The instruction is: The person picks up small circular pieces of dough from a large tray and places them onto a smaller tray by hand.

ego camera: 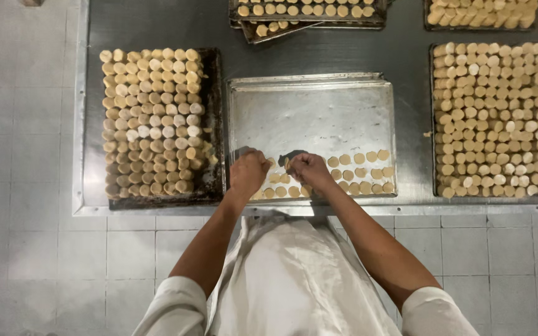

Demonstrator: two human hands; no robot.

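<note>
A shiny metal baking tray lies in front of me on a steel table. Round pale dough pieces fill about three rows along its near edge. My left hand and my right hand hover close together over the near left part of the tray, fingers curled among the dough pieces. I cannot tell whether either hand holds a piece. Left of the tray, a dark tray carries a dense pile of the same dough rounds.
Another full tray of dough rounds sits to the right, with more trays along the far edge. The steel table's rim borders a white tiled floor. I wear a white apron.
</note>
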